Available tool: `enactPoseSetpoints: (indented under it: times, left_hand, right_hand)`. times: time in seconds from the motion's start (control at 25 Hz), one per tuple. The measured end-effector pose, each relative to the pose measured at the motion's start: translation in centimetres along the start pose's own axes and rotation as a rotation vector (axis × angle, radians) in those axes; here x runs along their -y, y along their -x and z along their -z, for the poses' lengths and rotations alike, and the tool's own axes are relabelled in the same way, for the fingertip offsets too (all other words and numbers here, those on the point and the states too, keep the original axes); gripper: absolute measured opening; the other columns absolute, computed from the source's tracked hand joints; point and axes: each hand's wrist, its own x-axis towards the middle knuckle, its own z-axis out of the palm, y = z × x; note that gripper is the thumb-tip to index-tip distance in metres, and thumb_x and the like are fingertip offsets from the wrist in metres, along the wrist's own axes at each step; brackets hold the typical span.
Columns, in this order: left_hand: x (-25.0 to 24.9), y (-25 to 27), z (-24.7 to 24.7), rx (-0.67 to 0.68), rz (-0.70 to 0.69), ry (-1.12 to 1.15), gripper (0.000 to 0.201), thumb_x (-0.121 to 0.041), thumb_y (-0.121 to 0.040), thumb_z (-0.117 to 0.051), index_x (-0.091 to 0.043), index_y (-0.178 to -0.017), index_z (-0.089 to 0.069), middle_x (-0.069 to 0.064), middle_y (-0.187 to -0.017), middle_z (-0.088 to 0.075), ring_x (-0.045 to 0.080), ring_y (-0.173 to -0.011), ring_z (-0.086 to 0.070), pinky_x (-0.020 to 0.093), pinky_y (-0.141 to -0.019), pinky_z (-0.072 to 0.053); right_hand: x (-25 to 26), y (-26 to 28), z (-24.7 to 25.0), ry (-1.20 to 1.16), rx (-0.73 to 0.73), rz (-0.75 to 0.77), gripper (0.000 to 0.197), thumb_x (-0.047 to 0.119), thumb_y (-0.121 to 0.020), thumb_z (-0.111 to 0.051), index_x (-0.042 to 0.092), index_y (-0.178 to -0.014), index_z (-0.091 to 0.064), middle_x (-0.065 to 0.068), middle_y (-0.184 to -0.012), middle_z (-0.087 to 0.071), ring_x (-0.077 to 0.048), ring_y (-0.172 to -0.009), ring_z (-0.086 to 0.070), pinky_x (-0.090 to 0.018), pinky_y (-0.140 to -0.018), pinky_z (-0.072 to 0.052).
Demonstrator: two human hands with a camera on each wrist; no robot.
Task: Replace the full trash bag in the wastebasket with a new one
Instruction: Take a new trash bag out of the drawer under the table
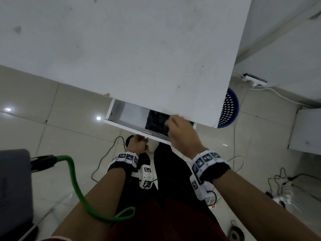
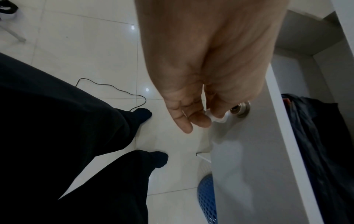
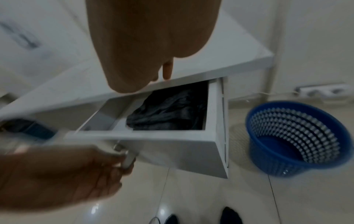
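Desk (image 1: 121, 49): a white top with small marks fills the upper head view, with 1 drawer pulled out from under its near edge.
Drawer (image 3: 172, 145): white, open toward the person, with a metal knob (image 2: 241, 109) on its front panel.
Left hand (image 1: 137, 145): held below the drawer front, with the thumb and fingers (image 2: 201, 121) pinching the pull on the drawer front just beside the metal knob.
Right hand (image 1: 182, 134): reaching over the front edge into the right part of the drawer. In the head view its fingers look curled down onto the dark plastic there, though the right wrist view is too blurred to confirm a firm grip.
Trash bags (image 3: 170, 112): a crumpled heap of black plastic lying in the right half of the drawer. The left half shows bare white bottom.
Wastebasket (image 3: 295, 139): blue, perforated, standing on the floor to the right of the drawer and partly under the desk corner. It shows a bare blue inside in the right wrist view.
Floor (image 1: 60, 129): pale glossy tiles with reflected light spots.
Person: stands close to the drawer in black trousers, with 2 dark-socked feet (image 2: 153, 157) on the tiles.
Cables: a thin black lead (image 2: 114, 89) runs over the floor near the feet, and a green cable (image 1: 76, 186) loops by the left forearm.
Power strip (image 3: 321, 91): white, by the wall behind the wastebasket.
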Motion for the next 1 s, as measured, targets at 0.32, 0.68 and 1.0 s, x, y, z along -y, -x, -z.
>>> enactPoseSetpoints:
  times: [0.32,0.68,1.0]
  left_hand:
    - [-0.1,0.6,0.8,0.007,0.027,-0.068,0.013,-0.001,-0.092,-0.05,-0.011,-0.085,-0.054,0.008,-0.07,-0.048,0.017,-0.058,-0.047,0.027,-0.056,-0.048]
    - [-0.3,1.6,1.1,0.074,0.098,0.022,0.014,-0.009,-0.09,-0.049,-0.019,-0.096,-0.056,0.003,-0.084,-0.056,0.017,-0.061,-0.055,0.032,-0.069,-0.048]
    - [-0.8,2.1,1.4,0.105,0.116,0.003,0.009,-0.011,-0.089,-0.052,-0.02,-0.091,-0.055,0.002,-0.09,-0.057,0.017,-0.061,-0.056,0.033,-0.07,-0.046]
  right_hand:
    - [2.0,-0.7,-4.8,-0.121,0.29,-0.298,0.062,0.022,-0.091,-0.063,0.019,-0.148,-0.038,-0.012,-0.161,-0.025,-0.037,-0.131,-0.043,-0.049,-0.099,-0.045]
    - [0.3,-3.1,-4.6,0.293,0.405,-0.166,0.021,0.027,-0.088,-0.062,0.017,-0.107,-0.064,-0.001,-0.113,-0.065,-0.026,-0.114,-0.052,-0.04,-0.097,-0.035]
    - [-0.1,-2.0,-5.4,0.11,0.437,-0.233,0.055,0.017,-0.088,-0.069,0.015,-0.138,-0.046,-0.009,-0.136,-0.046,-0.033,-0.119,-0.046,-0.043,-0.087,-0.049]
